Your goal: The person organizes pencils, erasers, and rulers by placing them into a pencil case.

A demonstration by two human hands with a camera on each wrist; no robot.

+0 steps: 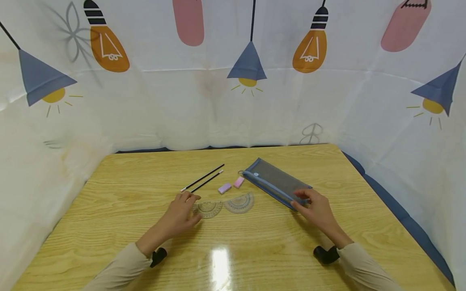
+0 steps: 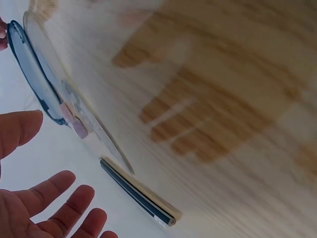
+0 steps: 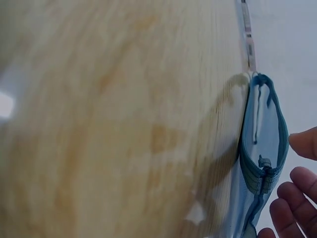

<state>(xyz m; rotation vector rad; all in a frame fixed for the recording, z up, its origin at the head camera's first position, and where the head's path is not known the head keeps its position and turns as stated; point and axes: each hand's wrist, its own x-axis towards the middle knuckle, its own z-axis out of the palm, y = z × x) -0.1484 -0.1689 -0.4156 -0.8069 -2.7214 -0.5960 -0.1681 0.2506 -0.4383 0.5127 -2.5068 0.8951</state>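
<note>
My left hand point(image 1: 180, 216) hovers low over the table with fingers spread, beside two black pencils point(image 1: 205, 182) and a clear protractor point(image 1: 208, 209). In the left wrist view, nothing lies between its thumb and fingers point(image 2: 77, 206). My right hand point(image 1: 317, 211) is at the near right end of a blue-edged see-through zip pencil case point(image 1: 278, 178). In the right wrist view, the case's mouth point(image 3: 265, 119) gapes and its zip pull point(image 3: 265, 162) shows. The right thumb point(image 3: 304, 144) is close to the mouth's edge; whether it touches cannot be told.
Between pencils and case lie a purple eraser point(image 1: 224, 188) and a pink eraser point(image 1: 238, 182). A second clear protractor point(image 1: 239, 203) sits right of the first. The wooden table point(image 1: 255, 250) ends at a white printed curtain point(image 1: 174, 105).
</note>
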